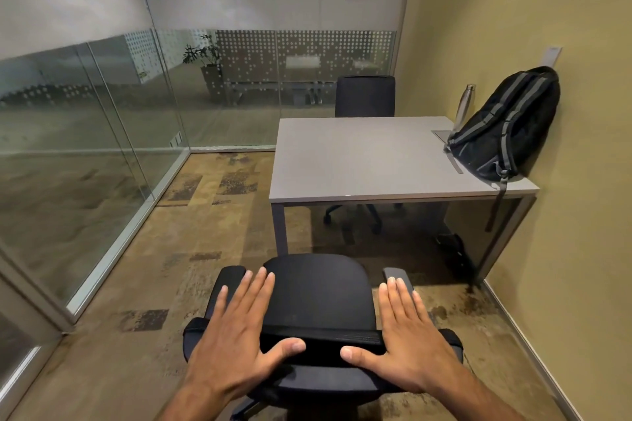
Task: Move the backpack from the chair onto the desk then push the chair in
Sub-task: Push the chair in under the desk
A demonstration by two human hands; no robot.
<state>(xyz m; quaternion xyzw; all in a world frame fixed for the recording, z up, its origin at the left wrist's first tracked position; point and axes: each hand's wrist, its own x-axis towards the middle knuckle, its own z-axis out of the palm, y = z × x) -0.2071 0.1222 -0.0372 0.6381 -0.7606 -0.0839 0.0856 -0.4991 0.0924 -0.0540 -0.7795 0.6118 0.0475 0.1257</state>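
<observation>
A black backpack [509,126] with grey straps stands on the right end of the grey desk [359,161], leaning against the yellow wall. A black office chair [318,294] stands in front of me, a short way back from the desk's near edge, its seat bare. My left hand [239,328] and my right hand [407,328] hover flat with fingers spread over the top of the chair's backrest. Both thumbs lie on the backrest's top edge. Neither hand grips anything.
A steel bottle [465,106] stands on the desk behind the backpack. A second black chair [365,96] is tucked in at the desk's far side. Glass partitions [102,147] run along the left and back, the yellow wall [581,249] along the right. Patterned carpet covers the floor.
</observation>
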